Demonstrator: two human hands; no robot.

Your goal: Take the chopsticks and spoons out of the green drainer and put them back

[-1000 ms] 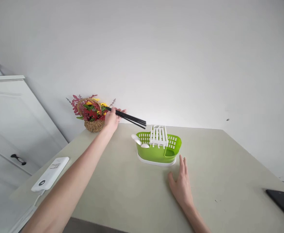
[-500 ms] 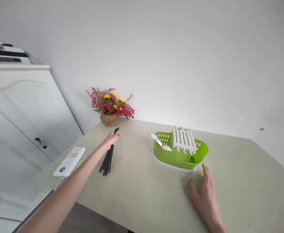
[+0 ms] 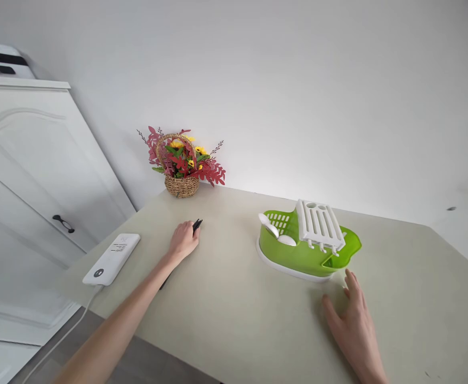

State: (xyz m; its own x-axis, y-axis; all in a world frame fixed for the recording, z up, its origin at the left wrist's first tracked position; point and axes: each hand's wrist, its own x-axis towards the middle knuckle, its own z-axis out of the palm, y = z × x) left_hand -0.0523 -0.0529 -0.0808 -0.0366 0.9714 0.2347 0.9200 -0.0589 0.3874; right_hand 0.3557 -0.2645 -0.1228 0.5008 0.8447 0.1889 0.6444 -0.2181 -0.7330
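My left hand (image 3: 184, 240) is closed around a bundle of black chopsticks (image 3: 196, 226), low over the left half of the table. Their upper ends poke out past my fingers, while my hand and forearm cover most of the rest. One thin lower end shows beside the forearm. On the right, my right hand (image 3: 354, 325) has its thumb and fingers apart and holds nothing. It is close to the front right end of a green utensil holder (image 3: 293, 256) with a white slotted top (image 3: 321, 225). Two white spoons (image 3: 272, 228) rest in the holder's left part.
A wicker basket (image 3: 182, 186) of artificial flowers stands at the back left against the wall. A white power bank (image 3: 112, 258) with a cable lies at the table's left edge. Beyond that edge is a white cabinet (image 3: 38, 176).
My left hand has turned and now covers more of the chopsticks, whose spread lower ends showed before. My right hand is still open beside the holder. The view has shifted slightly.
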